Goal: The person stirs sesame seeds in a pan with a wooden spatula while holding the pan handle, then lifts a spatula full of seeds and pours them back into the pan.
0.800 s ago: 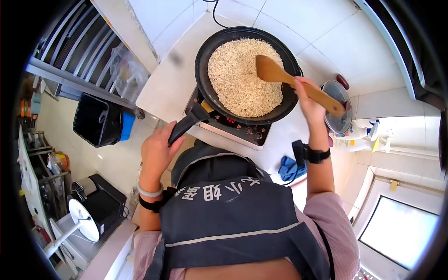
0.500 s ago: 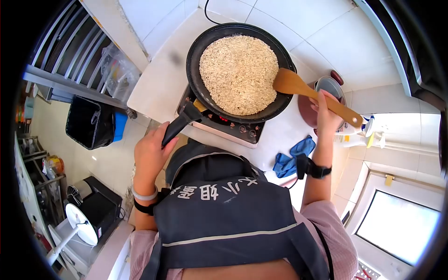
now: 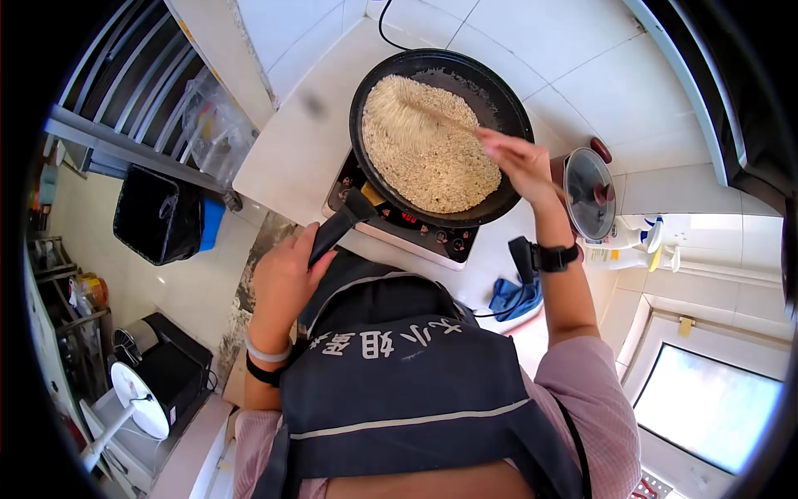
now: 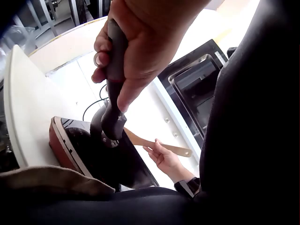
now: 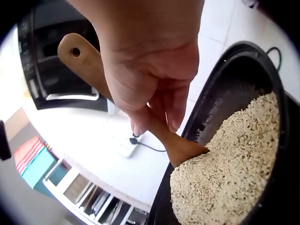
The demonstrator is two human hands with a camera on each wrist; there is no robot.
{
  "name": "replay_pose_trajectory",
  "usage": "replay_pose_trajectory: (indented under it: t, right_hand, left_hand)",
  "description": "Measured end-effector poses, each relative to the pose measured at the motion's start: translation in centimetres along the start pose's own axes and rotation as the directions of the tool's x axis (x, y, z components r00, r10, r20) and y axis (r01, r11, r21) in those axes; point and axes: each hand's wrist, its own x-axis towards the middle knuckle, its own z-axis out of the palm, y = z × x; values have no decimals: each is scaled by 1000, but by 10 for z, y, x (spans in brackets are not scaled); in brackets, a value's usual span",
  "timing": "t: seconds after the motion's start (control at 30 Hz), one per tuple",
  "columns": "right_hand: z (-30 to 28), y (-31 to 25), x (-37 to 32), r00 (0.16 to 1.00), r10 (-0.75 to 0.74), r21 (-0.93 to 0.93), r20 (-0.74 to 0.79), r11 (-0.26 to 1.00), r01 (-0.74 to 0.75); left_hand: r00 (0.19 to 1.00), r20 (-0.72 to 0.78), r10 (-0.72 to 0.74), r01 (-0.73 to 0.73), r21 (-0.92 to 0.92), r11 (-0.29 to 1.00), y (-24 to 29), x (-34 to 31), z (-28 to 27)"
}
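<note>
My left hand [image 3: 283, 273] grips the black handle [image 3: 342, 223] of a dark frying pan [image 3: 517, 116]. Pale, sesame-like seeds [image 3: 440, 187] lie in the pan, piled toward its left side, with bare pan surface at the far right. A wooden spatula [image 5: 180, 149] is in my right hand [image 3: 525, 170], pinched between thumb and fingers partway along its shaft. Its blade is sunk in the seeds, partly covered in the right wrist view. In the left wrist view, the left hand [image 4: 145, 42] wraps the handle from above.
Under the pan is an induction cooker [image 3: 453, 241] with a lit red display. To the right stand a pot with a glass lid [image 3: 586, 208] and spray bottles [image 3: 632, 249]. A blue cloth [image 3: 514, 298] lies near the counter's front. On the floor at left is a black bin [image 3: 154, 220].
The spatula went to the pan's right edge, then swept left through the seeds, heaping them leftward and baring the pan's far right. The left hand keeps its grip on the handle.
</note>
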Motion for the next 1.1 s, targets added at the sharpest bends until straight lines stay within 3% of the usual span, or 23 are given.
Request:
replay_pose_trajectory:
  t: [0.03,0.1,0.2,0.4,0.57,0.67,0.73,0.77,0.83,0.87,0.93,0.97,1.03,1.07,1.1]
  right_hand:
    - [0,-9,-8,1000,6,-2,0,1000,-6]
    - [-4,-32,-26,957,-134,-120,256,978,169]
    - [-8,-81,-48,912,-133,-292,388,921,259]
    - [-40,-136,-86,934,-114,-461,339,845,270]
    - [-12,-121,-90,905,-97,-390,414,880,272]
    - [18,-93,-68,900,-221,-419,376,825,379]
    - [29,-66,-50,867,-415,-505,275,705,498]
    - [33,-56,-41,867,-418,-503,271,706,498]
    - [36,-38,-24,933,-358,-394,-29,862,318]
    - [32,-32,-16,932,-361,-394,-34,862,320]
    - [20,-22,-4,972,-95,-507,-215,862,-27]
    - [13,-17,0,973,-98,-507,-211,862,-23]
    - [2,-15,5,945,-81,-320,-318,947,-26]
    - [-5,-19,1,932,8,-287,-363,950,-120]
    - [-10,-27,-1,933,6,-290,-359,950,-118]
  left_hand:
    - [1000,-8,9,-9,3,1000,-1,-1,2]
    - [1000,-9,22,-22,-2,1000,-3,-1,3]
    - [1000,-5,23,-23,-2,1000,-5,1,3]
    - [998,-2,55,-55,26,998,-9,3,1]
    - [998,-17,65,-65,7,998,-11,4,1]
    - [998,-19,67,-67,21,998,-10,4,1]
    - [998,-19,58,-58,12,998,-10,4,1]
    - [999,-18,46,-46,-3,999,-10,3,1]
    - [999,-13,39,-39,2,999,-9,3,1]
    - [1000,-9,28,-28,2,1000,-8,3,1]
    - [1000,-6,29,-29,8,1000,-7,4,0]
    - [1000,0,21,-21,10,1000,-7,4,0]
    - [1000,0,16,-16,13,1000,-6,3,-1]
    - [1000,0,22,-22,17,1000,-6,3,-1]
    - [1000,-3,18,-18,15,1000,-7,4,-1]
